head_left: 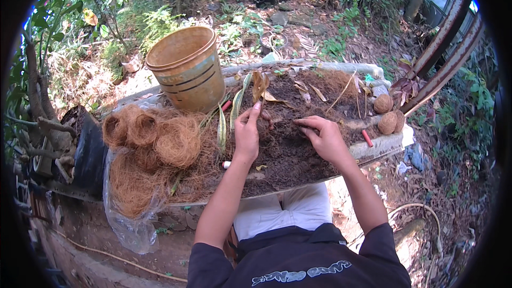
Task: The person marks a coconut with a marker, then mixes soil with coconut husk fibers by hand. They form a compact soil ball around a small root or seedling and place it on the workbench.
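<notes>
My left hand (pixel 247 134) is closed around a withered plant (pixel 260 86) with a curled brown leaf standing above the fingers. Reddish-brown, knobby roots (pixel 269 121) hang beside that hand. To its right, my right hand (pixel 324 137) is low over the dark soil (pixel 282 154), fingers bent together; whatever is at their tips is too small to make out. Left of my left hand lie long green leaves with pale edges (pixel 222 130). A small white spool-like piece (pixel 226 165) rests by my left wrist.
Coconut-fibre nests (pixel 178 141) pile up on the left, by a large yellowish bucket (pixel 189 69). Coconut shells (pixel 388 121) and a red stick-like piece (pixel 367 138) lie right. Clear plastic (pixel 130 229) hangs off the slab's front edge. Rusty posts (pixel 453 48) lean at the right.
</notes>
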The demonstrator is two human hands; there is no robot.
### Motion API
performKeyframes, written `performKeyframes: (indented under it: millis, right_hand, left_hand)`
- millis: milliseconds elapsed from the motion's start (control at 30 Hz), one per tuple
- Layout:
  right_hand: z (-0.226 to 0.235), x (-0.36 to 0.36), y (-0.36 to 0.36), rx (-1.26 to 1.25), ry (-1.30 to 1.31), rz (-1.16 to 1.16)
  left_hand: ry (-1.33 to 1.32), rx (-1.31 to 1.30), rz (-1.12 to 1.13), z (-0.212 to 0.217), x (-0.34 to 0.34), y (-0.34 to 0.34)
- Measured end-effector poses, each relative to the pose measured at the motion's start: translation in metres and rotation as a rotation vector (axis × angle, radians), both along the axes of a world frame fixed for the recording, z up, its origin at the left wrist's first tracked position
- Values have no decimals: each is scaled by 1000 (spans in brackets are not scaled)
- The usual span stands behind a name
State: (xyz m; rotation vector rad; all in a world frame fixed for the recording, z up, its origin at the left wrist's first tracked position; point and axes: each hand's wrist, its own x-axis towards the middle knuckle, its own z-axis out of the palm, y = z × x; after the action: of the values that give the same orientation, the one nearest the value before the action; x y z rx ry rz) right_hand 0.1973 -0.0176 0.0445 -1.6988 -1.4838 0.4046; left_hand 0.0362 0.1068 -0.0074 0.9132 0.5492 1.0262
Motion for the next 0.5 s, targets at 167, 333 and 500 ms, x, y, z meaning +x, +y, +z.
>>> performKeyframes:
  millis: [167,333,500]
  right_hand:
    - [6,-5,2,-125,-26,20]
    - [1,-10,4,-127,-8,44]
    - [-5,-11,6,-50,40,78]
  left_hand:
    - [24,-17,12,1,0,-1]
    - [7,-51,9,5,0,-3]
    - [-2,-41,-8,4,-1,-1]
